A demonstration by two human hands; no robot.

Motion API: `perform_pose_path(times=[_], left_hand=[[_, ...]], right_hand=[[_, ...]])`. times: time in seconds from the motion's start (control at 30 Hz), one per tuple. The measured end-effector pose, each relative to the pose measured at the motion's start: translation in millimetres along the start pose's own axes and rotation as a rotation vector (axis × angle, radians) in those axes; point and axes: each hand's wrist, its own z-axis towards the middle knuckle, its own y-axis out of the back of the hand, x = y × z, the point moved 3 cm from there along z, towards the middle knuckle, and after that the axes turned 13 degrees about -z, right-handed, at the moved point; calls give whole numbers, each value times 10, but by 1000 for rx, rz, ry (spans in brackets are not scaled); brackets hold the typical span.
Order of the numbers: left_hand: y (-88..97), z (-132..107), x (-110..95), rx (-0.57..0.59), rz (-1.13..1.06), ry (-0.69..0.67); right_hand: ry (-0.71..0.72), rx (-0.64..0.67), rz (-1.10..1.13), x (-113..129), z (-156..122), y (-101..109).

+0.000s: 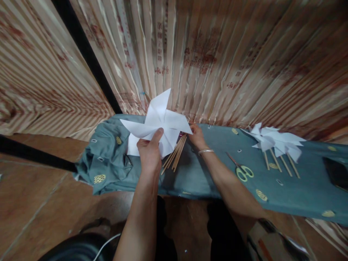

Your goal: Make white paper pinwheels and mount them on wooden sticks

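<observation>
A white paper pinwheel (160, 115) with folded blades is raised over the cloth-covered table. My left hand (150, 146) grips it, thumb pressed just below its centre. To the right, my right hand (197, 137) is closed with curled fingers beside a blade tip; the blade partly hides the fingertips, and I cannot make out what they hold. Several thin wooden sticks (176, 154) lie in a loose bundle between my hands. White paper (132, 145) shows beneath the pinwheel at the left. A small purplish thing (181, 134) peeks out at the sticks' upper end.
Scissors (241, 170) with light green handles lie right of my right forearm. Farther right are several pinwheels on sticks (277, 141) and a dark phone-like object (335, 172). A grey-green cloth (190, 188) covers the table, bunched at left. Patterned curtain (201, 72) hangs behind.
</observation>
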Motion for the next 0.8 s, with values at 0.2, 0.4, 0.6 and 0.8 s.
perform_pose_path(times=[0.2,0.4,0.6,0.8], left_hand=[[-43,-27,59,26,-2,-3],[-105,-107,177,46,1,36],[-146,-194,349,93,49,88],[-224,-304,498,168,64,131]], right_hand=[[-202,-9,278,-114,-554,250],[-236,44,404,-97,-932,513],[-243,4,277,-171,-1209,742],[-84,-19,-169,-233,-1426,932]])
